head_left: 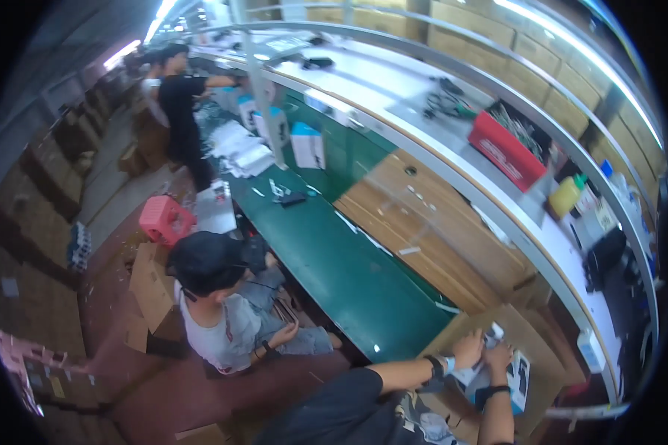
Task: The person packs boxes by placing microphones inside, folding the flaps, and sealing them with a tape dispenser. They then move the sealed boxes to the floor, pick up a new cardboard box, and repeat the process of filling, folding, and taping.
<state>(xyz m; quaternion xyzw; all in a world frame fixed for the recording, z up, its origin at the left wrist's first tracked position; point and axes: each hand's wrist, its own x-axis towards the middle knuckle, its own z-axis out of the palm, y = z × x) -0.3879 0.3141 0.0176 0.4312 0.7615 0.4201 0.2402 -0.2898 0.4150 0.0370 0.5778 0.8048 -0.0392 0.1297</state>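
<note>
At the lower right, my left hand and my right hand work close together over an open cardboard box. Their fingers are bent around a small white piece that sticks out between them, too blurred to name. A white and blue printed carton with a dark picture lies in the cardboard box, beside my right hand. My wrists and fingers hide part of what is under them.
The green conveyor belt runs up and left, beside a brown wooden board. A seated person is to the left; another person stands farther back. A red bin and a yellow bottle sit on the shelf.
</note>
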